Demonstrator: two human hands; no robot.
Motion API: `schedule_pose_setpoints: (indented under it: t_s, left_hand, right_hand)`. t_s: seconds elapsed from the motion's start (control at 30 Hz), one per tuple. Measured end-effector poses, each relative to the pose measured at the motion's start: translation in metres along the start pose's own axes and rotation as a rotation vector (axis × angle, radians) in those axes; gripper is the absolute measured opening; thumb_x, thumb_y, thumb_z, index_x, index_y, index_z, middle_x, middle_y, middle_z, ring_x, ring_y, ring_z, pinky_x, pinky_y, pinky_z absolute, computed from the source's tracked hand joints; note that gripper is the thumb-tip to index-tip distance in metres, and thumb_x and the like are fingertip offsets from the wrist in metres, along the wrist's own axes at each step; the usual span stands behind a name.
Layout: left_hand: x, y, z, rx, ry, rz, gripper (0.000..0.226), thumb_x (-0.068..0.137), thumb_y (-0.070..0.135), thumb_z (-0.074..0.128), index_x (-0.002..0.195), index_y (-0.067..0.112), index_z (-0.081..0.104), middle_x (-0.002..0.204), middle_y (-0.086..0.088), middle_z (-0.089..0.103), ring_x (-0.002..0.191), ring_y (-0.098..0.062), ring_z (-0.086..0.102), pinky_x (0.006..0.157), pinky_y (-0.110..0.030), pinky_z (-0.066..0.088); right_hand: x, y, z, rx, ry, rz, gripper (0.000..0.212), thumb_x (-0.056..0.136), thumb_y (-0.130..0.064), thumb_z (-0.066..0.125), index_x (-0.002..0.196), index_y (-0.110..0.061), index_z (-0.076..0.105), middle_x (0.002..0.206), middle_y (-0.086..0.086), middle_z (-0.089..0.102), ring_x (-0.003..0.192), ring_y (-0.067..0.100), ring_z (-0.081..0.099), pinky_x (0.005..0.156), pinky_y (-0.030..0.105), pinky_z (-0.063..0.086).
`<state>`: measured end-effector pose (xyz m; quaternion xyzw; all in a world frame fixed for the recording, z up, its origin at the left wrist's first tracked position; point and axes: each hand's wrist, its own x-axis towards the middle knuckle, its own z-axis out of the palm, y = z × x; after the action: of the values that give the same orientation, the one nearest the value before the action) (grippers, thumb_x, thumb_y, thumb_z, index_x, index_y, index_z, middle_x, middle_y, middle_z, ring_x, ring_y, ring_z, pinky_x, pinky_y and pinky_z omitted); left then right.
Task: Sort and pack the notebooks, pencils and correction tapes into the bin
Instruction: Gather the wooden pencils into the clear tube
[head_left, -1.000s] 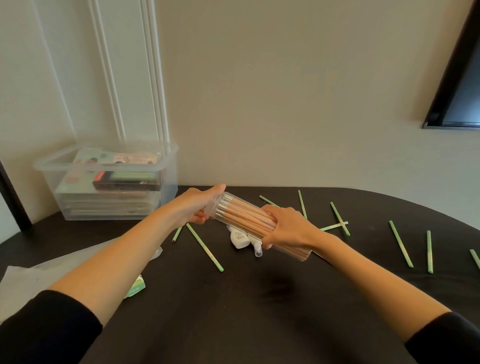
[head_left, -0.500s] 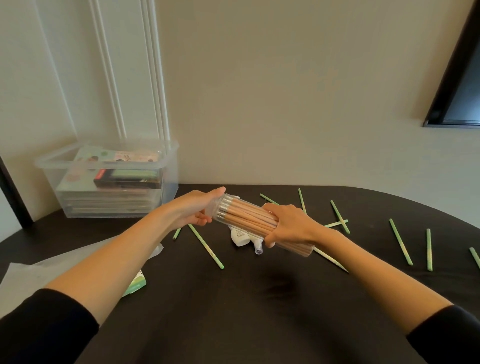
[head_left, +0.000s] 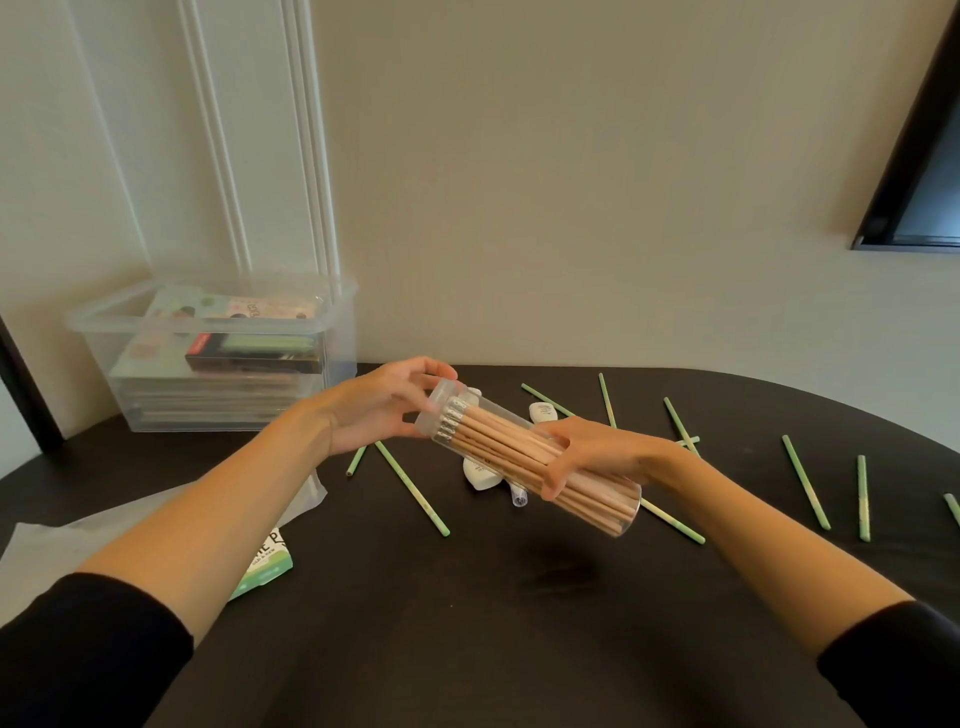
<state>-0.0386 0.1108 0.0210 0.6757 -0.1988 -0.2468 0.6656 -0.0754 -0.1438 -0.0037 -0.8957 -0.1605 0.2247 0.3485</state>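
A clear plastic tube of wooden pencils is held tilted above the dark table. My right hand grips the tube round its middle. My left hand holds the tube's clear cap at the upper left end with curled fingers. Several loose green pencils lie scattered over the table. White correction tapes lie under the tube, another correction tape behind it. A clear bin at the back left holds stacked notebooks and a dark pencil box.
White paper lies at the table's left edge, with a green and white packet beside my left forearm. The wall stands right behind the table. A dark frame hangs at the upper right.
The tube has been lifted slightly and brought a little closer. My left hand has changed from cupping the tube's end to gripping its cap with the fingers.
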Motion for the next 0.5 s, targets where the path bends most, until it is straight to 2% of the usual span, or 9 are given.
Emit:
schedule_pose_setpoints:
  t_s: [0.07,0.17,0.23,0.27,0.4,0.5]
  left_hand:
    - [0.0042,-0.0004,0.0055,0.038,0.102,-0.032,0.040,0.080,0.040,0.062,0.113,0.017,0.054,0.122,-0.009,0.057,0.106,-0.021,0.058,0.078,-0.035,0.052]
    - [0.0089,-0.0002,0.0120,0.431,0.249,-0.164,0.059,0.085,0.067,0.035,0.118,0.021,0.052,0.108,-0.010,0.062,0.086,-0.019,0.066,0.066,-0.029,0.056]
    - [0.0106,-0.0001,0.0121,0.570,0.325,-0.192,0.066,0.083,0.070,0.033,0.110,0.015,0.059,0.090,-0.011,0.064,0.066,-0.016,0.066,0.053,-0.023,0.053]
    - [0.0106,0.0006,0.0111,0.586,0.327,-0.178,0.066,0.084,0.068,0.036,0.107,0.012,0.062,0.085,-0.011,0.064,0.062,-0.014,0.064,0.051,-0.021,0.051]
    - [0.0077,0.0018,0.0099,0.581,0.205,-0.116,0.052,0.091,0.056,0.036,0.107,0.016,0.065,0.088,-0.004,0.064,0.075,-0.011,0.059,0.060,-0.017,0.047]
    - [0.0064,-0.0023,0.0109,0.555,0.162,-0.059,0.049,0.093,0.053,0.034,0.105,0.017,0.065,0.086,-0.001,0.063,0.076,-0.011,0.055,0.065,-0.019,0.042]
  right_hand:
    - [0.0024,0.0015,0.0017,-0.006,0.032,-0.009,0.057,0.058,-0.035,0.067,0.111,-0.023,0.051,0.109,-0.001,0.056,0.100,0.015,0.056,0.084,0.026,0.049]
    - [0.0041,-0.0004,0.0025,0.006,0.094,-0.036,0.043,0.057,-0.035,0.067,0.097,-0.031,0.051,0.098,-0.008,0.056,0.089,0.007,0.056,0.069,0.015,0.044]
    - [0.0049,-0.0015,0.0006,-0.016,0.122,-0.049,0.039,0.056,-0.036,0.066,0.092,-0.032,0.050,0.096,-0.009,0.054,0.087,0.006,0.054,0.067,0.015,0.041]
    - [0.0048,-0.0010,-0.0003,-0.027,0.125,-0.053,0.039,0.056,-0.037,0.066,0.092,-0.032,0.049,0.097,-0.008,0.054,0.087,0.007,0.054,0.068,0.016,0.041]
    - [0.0019,0.0012,-0.0028,-0.001,0.065,-0.045,0.042,0.058,-0.035,0.067,0.096,-0.033,0.050,0.100,-0.008,0.055,0.091,0.008,0.055,0.072,0.017,0.044]
    - [0.0009,0.0028,-0.0029,0.060,0.004,-0.036,0.050,0.059,-0.031,0.068,0.106,-0.032,0.050,0.108,-0.003,0.056,0.099,0.013,0.055,0.079,0.022,0.047]
